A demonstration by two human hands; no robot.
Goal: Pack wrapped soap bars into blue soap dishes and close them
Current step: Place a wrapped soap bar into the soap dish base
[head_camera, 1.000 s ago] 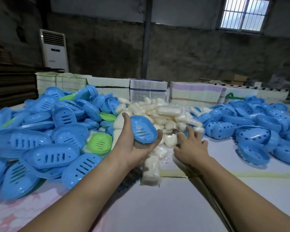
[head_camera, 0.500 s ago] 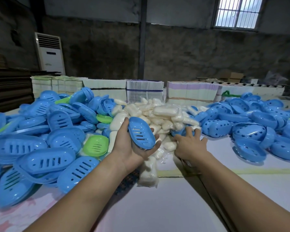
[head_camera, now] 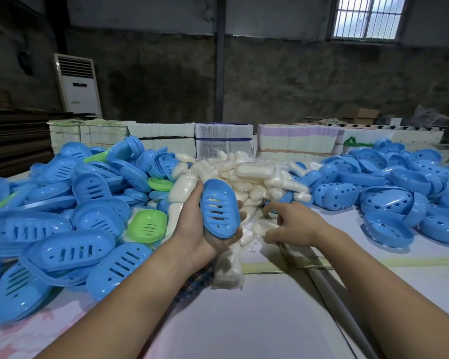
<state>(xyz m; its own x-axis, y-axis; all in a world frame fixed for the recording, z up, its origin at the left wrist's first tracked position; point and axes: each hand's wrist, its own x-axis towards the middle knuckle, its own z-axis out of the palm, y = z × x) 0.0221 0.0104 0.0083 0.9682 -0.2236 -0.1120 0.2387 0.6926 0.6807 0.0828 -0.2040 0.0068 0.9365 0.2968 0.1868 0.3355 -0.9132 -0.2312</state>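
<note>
My left hand (head_camera: 192,230) grips a blue slotted soap dish half (head_camera: 219,208), tilted upright over the near edge of the soap pile. To its right my right hand (head_camera: 297,224) reaches into the heap of white wrapped soap bars (head_camera: 246,174), thumb and fingers curled round one wrapped soap bar (head_camera: 265,226) at the pile's front. Another wrapped bar (head_camera: 228,268) lies below my left hand. Slotted blue dish halves (head_camera: 62,250) are heaped on the left, and blue dish halves with heart-shaped holes (head_camera: 397,200) on the right.
A few green dish parts (head_camera: 147,225) sit among the blue ones on the left. Stacks of flat cartons (head_camera: 223,141) line the table's far edge. The white table top (head_camera: 244,320) stretches toward me, with a seam and a pale tube (head_camera: 335,294) running under my right forearm.
My left hand has turned the blue dish half more upright and drawn it slightly nearer. My right hand went from lying flat on the soaps to curling its fingers round one bar.
</note>
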